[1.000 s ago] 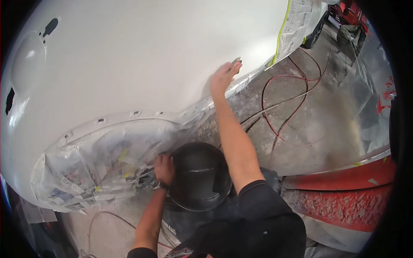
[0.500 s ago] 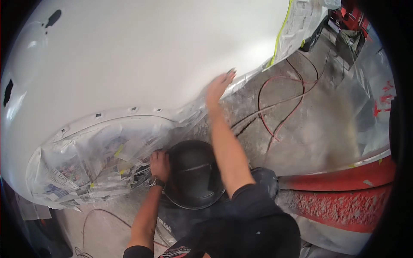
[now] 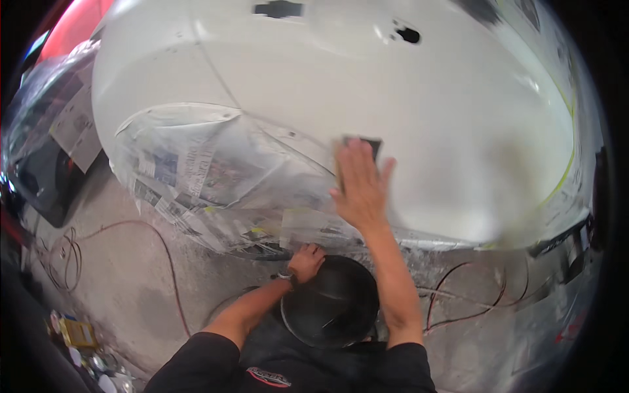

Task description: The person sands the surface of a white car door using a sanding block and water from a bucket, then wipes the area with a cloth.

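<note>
Hand Work on White Body Panel: Dark Sheet Under Right Hand

The right hand lies palm down on the white body panel, fingers extended and thumb spread, not closed. Beneath its fingers is 1 dark sheet, placed near the panel's lower edge and just right of the masked area; its upper right corner projects past the fingertips. Slight blur is noted at this hand.

The left hand is at the rim of 1 black round container, which stands close in front of the torso. Its fingers are bent; whether they grip the rim cannot be told. A watch is worn on the left wrist.

Newspaper and clear plastic masking covers the recess at left. Yellow-green tape follows the panel's right border. 1 dark oval opening shows near the top. A reddish hose crosses the concrete floor at left, with 1 yellow can at lower left.
</note>
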`<state>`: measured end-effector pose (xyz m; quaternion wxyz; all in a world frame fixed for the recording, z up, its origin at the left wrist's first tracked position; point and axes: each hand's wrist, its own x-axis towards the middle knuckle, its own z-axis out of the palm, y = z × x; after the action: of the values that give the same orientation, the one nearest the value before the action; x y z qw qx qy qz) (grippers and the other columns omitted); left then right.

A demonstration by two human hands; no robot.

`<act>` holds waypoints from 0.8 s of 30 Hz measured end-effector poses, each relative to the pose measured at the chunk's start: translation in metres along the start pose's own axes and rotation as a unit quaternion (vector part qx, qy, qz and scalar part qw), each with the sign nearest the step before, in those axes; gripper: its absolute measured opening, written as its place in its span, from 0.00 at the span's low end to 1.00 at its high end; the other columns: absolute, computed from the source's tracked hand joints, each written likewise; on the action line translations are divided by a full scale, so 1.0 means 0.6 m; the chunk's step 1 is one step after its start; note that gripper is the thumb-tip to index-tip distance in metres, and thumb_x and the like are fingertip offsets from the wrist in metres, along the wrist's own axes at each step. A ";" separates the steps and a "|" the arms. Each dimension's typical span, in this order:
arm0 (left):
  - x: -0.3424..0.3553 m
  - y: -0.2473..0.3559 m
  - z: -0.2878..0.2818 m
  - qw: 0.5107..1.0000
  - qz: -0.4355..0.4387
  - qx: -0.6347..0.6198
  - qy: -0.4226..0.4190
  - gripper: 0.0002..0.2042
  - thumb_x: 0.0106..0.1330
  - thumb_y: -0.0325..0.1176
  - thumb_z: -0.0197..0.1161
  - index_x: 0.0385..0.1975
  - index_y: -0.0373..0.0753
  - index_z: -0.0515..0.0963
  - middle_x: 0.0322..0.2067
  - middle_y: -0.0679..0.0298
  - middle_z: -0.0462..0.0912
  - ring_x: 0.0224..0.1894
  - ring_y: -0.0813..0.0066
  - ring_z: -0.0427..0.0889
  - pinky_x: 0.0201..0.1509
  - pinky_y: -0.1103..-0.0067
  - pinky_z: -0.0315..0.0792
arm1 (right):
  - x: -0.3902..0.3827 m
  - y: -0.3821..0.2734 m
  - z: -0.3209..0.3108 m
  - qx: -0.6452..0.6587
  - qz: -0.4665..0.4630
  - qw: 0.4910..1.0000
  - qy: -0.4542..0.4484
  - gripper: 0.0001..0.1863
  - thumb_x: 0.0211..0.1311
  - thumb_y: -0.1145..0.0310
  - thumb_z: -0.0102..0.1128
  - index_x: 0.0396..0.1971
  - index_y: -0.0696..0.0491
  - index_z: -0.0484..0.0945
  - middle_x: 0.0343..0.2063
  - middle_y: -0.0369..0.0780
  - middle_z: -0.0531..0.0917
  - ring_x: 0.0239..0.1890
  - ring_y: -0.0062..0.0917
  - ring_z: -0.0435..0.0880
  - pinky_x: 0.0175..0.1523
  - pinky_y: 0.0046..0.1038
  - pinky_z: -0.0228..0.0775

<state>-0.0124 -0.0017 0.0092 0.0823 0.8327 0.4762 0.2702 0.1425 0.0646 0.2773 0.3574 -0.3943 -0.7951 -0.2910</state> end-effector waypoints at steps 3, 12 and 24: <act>0.018 0.030 0.007 1.000 0.004 -0.027 0.001 0.11 0.67 0.36 0.63 0.46 0.43 0.79 0.46 0.56 0.77 0.50 0.50 0.78 0.51 0.58 0.76 | -0.088 0.051 0.003 -0.036 -0.022 0.999 0.008 0.40 0.76 0.42 0.40 0.77 0.53 0.55 0.77 0.46 0.56 0.80 0.40 0.50 0.77 0.62 0.19; -0.002 0.013 -0.008 0.999 -0.022 -0.033 0.002 0.11 0.66 0.37 0.62 0.47 0.43 0.78 0.48 0.57 0.77 0.54 0.51 0.76 0.54 0.57 0.76 | 0.161 -0.068 -0.060 -0.006 -0.126 0.988 -0.093 0.48 0.61 0.50 0.66 0.77 0.51 0.56 0.78 0.41 0.56 0.80 0.34 0.53 0.75 0.68 0.34; 0.001 0.017 0.004 0.998 -0.022 -0.065 0.003 0.12 0.68 0.37 0.62 0.49 0.46 0.78 0.49 0.58 0.76 0.53 0.52 0.77 0.54 0.58 0.76 | 0.243 -0.073 -0.058 -0.094 -0.208 0.973 0.030 0.40 0.58 0.50 0.68 0.71 0.47 0.69 0.73 0.36 0.68 0.75 0.27 0.65 0.77 0.62 0.25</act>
<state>-0.0032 -0.0061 0.0113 0.1414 0.8141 0.4760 0.3011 0.0544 0.0769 0.4054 0.2742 -0.2435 -0.8176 -0.4439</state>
